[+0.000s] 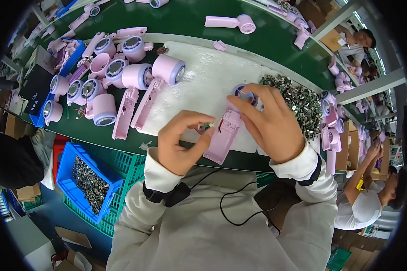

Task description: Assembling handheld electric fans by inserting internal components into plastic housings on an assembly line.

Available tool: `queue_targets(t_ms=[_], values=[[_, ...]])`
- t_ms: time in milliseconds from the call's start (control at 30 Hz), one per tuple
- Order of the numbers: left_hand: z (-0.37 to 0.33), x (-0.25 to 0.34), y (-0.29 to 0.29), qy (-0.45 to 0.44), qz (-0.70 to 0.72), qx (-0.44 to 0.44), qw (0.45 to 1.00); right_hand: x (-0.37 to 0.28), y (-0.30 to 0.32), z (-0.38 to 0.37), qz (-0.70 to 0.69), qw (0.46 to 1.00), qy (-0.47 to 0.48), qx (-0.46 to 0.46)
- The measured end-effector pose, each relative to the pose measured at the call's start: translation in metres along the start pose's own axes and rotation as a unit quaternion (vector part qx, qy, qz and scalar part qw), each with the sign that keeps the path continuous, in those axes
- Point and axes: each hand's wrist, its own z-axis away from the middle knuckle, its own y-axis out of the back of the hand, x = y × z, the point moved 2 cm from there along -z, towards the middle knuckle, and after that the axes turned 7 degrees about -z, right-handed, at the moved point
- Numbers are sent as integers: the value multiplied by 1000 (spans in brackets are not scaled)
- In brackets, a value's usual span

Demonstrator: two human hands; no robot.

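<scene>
Between thumb and forefinger, my left hand [182,137] pinches a small green circuit board [206,126]. My right hand [276,122] grips a pink handheld fan by its round purple-rimmed head, fingers curled around it. The fan's handle [222,142] points toward me with its inner side up. Thin red and dark wires show at the handle's upper end, close to the board. Part of the fan head is hidden behind my right fingers. Both hands are over the front edge of a white foam sheet [199,63].
Pink fan heads and open handle shells [124,113] crowd the left. A heap of small circuit boards [298,101] lies right of my right hand. Below left, a blue bin [115,185] holds more boards. Beyond the foam runs a green belt [181,20] carrying a fan [245,24]. Co-workers sit at right.
</scene>
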Motion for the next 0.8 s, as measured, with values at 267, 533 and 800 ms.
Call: queue_targets(t_ms=[267,533,800], values=[[19,9,-10,-58,-41,-171,983,1,-26,5,-114,984,-19,-133],[20,10,-8,-43,-62,-194,978,18,-37,8,-150,980,128,-30],[18,3,-2,-4,-30,-197,980,10,-46,0,-294,954,-35,34]])
